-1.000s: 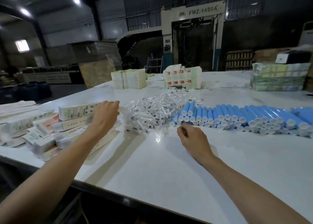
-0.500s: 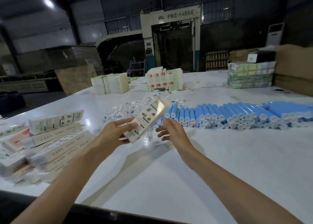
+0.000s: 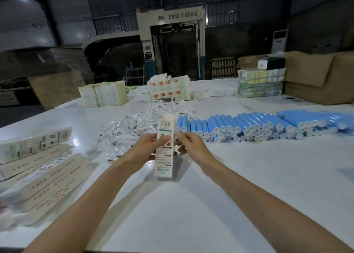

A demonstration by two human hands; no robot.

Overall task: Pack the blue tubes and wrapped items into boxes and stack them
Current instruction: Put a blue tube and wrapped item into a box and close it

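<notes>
A worker's left hand gripped a slim carton above the near centre of the table, the right hand pinching its right edge, blue tubes just beyond. The light, thin card looked easily crushed and best held by its long edges.

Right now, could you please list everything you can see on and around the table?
carton: one, white with print, held between both hands.
flat cartons: a pile, cream, table's left side.
wrapped items: a heap, clear, table's middle.
blue tubes: many, blue with white caps, in rows on the right.
box stacks: three, pale green and white, table's far side.
cardboard boxes: at least two, brown, far right.
table: one, white.
machine: one, grey, marked FMZ-1450A, behind the table.
left hand: grips the carton.
right hand: holds the carton's right edge.
</notes>
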